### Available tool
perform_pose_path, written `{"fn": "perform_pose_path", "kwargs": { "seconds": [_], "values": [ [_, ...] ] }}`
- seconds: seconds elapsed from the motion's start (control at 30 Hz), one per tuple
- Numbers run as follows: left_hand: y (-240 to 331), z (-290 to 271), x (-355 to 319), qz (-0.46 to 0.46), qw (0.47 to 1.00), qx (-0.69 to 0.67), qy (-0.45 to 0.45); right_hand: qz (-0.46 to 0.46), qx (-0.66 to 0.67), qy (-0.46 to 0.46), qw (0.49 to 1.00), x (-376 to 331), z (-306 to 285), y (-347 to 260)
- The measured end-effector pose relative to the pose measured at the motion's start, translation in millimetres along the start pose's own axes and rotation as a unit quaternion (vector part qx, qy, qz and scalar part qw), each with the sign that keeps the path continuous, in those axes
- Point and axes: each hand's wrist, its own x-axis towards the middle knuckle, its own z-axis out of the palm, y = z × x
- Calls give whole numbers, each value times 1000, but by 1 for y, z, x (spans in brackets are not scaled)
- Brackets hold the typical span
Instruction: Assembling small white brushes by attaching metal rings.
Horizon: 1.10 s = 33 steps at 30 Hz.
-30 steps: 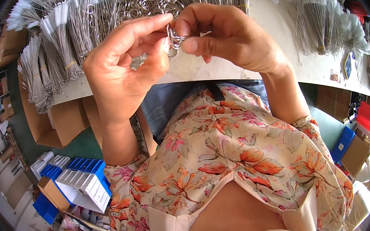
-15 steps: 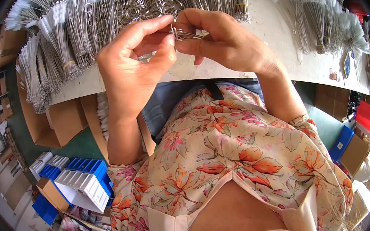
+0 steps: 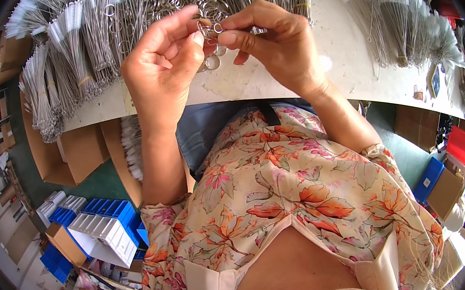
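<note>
My left hand (image 3: 162,67) is raised over the near edge of the table, thumb and fingertips closed on a small cluster of shiny metal rings (image 3: 206,32). Facing it from the right, my right hand (image 3: 275,41) pinches a single metal ring (image 3: 217,27) between thumb and index finger, right against that cluster. How the rings link is too small to make out. Below the fingertips a few loose rings (image 3: 212,62) show near the tabletop. Just beyond both hands lies a heap of metal rings (image 3: 186,0).
Bundles of wire brushes with white bristles (image 3: 70,26) line the table (image 3: 344,71) at the left; more brush bundles (image 3: 400,14) lie at the right. Under the table's left side stands an open cardboard box (image 3: 83,152). Blue and white plastic bins (image 3: 105,232) are stacked behind it.
My right hand has shifted slightly up, with its wrist leftward. Thin wire loops that stuck out between its fingers no longer show; a ring is pinched there. Loose rings below have come into sight.
</note>
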Motion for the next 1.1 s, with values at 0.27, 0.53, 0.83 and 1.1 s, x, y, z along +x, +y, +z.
{"fn": "perform_pose_path", "kwargs": {
  "seconds": [0.27, 0.53, 0.83, 1.1],
  "values": [
    [-6, -3, -10, 96, 993, 64, -14, -12, -18, 45, 999, -6, 4, -14],
    [-5, -5, -16, 126, 988, 31, -80, -196, -167, 47, 965, -9, 4, -9],
    [-9, -3, -10, 66, 993, -84, -40, -269, -264, 30, 926, -5, -1, -3],
    [-4, -14, -4, -27, 992, -114, -49, -311, -255, -50, 914, -2, -7, -3]
  ]
}}
